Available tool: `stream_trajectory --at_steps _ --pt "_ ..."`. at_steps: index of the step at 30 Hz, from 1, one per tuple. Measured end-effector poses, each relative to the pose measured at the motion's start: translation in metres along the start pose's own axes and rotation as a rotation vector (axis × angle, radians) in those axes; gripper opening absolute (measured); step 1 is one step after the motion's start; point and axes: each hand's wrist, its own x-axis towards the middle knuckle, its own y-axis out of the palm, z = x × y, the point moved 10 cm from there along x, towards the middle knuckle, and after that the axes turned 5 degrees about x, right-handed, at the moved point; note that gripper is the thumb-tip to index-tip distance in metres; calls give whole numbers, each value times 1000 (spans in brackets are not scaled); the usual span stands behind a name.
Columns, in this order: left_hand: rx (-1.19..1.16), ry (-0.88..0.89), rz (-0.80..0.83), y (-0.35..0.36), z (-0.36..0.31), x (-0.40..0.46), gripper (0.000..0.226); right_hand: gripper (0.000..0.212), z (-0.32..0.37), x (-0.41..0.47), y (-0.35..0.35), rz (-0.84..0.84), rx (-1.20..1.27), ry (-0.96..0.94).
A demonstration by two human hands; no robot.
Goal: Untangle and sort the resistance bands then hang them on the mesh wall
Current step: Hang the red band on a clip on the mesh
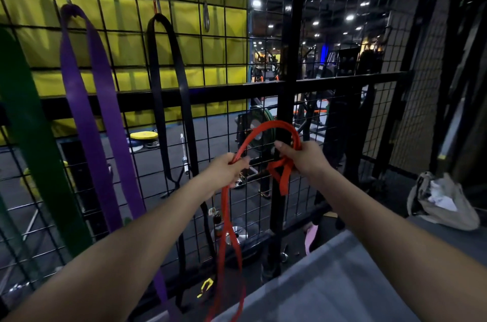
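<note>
Red band [266, 128], held between both hands in front of the mesh wall [226, 39]. Left hand [229, 167]: grip clamped on the band, fingers curled round it where its long loop drops toward the floor, two strands hanging side by side to the bottom edge of the view. Right hand [303, 157]: grip clamped on the band's other end, fingers curled round a bunched, knotted part, with a short loop hanging just below the fist. Between the hands the band rises in an arch, its top lying across a black post [290, 32] of the wall.

On the wall, left of the hands, three bands hang: a green band [31, 124] at far left, only partly in view; a purple band [92, 100] looped over a hook near the top; a black band [168, 79] on a red hook [156, 4]. Right of the black band, a grey hook [206, 18] carries nothing.

Behind the mesh: yellow padding [126, 24] at upper left, a gym floor with a yellow plate [143, 135] and a barbell [184, 153]. At near right, a grey counter [329, 282]; beyond it, at far right, a beige bag [442, 203].
</note>
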Motion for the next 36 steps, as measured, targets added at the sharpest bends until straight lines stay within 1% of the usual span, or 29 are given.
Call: stream_trajectory --at_steps 2,6,8,10,11,12,15,17,20,22,23,25,26,28,30,31,32,33,34,35,36 --pt "-31 24 4 1 -6 3 15 27 -1 3 -1 -9 40 13" --pt "41 82 27 10 -16 4 7 21 12 8 6 -11 72 -27" --pt "38 113 -45 4 -21 6 12 23 23 10 12 -12 64 -62" --pt "55 133 -161 -12 -26 7 20 25 29 14 20 -11 37 -79" --pt "59 149 -193 -18 -29 7 22 26 29 17 22 -16 21 -80" --pt "53 165 -186 -21 -30 8 23 27 30 19 25 -26 18 -79" --pt "40 188 -59 -15 -31 8 29 31 30 27 30 -68 49 -60" --pt "-37 178 24 -10 -32 10 29 31 30 32 32 -92 61 -43" --pt "-198 115 199 -4 -30 13 18 31 35 39 29 -140 71 -26" --pt "-161 41 313 -3 -23 13 14 31 39 40 24 -181 125 -25" --pt "-129 15 343 -5 -20 12 16 31 41 41 21 -203 159 -28" --pt "-179 -15 316 -20 -21 16 18 32 44 44 14 -258 181 -45" --pt "-251 -26 266 -33 -24 21 14 34 45 45 13 -277 152 -53" --pt "-361 -10 148 -61 -36 30 6 36 47 50 18 -241 64 -48" --pt "-326 47 76 -83 -56 37 8 39 47 54 29 -164 -106 -3" --pt "-276 85 56 -91 -69 39 10 42 48 55 33 -130 -232 24" --pt "-228 119 37 -96 -81 41 13 45 51 57 39 -95 -427 25" --pt "-187 148 23 -100 -93 43 15 44 60 60 43 -84 -649 -25" --pt "-147 171 11 -103 -103 45 15 39 75 60 48 -97 -825 -119" --pt "-108 189 5 -104 -111 48 14 35 89 60 53 -119 -846 -210" --pt "-68 204 8 -104 -117 51 11 32 101 61 57 -111 -758 -276"
